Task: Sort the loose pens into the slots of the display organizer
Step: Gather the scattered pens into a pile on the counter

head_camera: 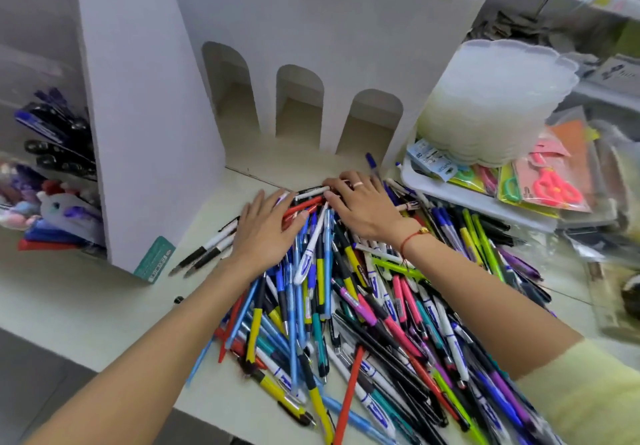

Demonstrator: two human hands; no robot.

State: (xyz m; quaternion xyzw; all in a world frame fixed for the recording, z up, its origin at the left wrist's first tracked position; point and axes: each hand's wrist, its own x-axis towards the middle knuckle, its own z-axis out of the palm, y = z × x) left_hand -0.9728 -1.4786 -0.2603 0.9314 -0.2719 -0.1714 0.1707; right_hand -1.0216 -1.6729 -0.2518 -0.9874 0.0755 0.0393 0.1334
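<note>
A big heap of loose pens (349, 306) in many colours covers the white table from the middle to the front right. Behind it stands the white display organizer (311, 46) with three arched slots (299, 98) along its foot, all bare inside. My left hand (266, 230) lies flat on the far end of the heap, fingers straight over a red pen (303, 205). My right hand (360, 202), with a ring, rests beside it on the pens, fingers bent over a black-and-white pen (311, 191). Whether it grips that pen is unclear.
A tall white panel (145, 115) stands left of the slots, with racks of dark pens (59, 136) and plush toys (59, 209) beyond it. At right, a stack of clear lids (491, 98) sits on a tray (450, 195) with packaged scissors (550, 185). The table's front edge (104, 361) is near.
</note>
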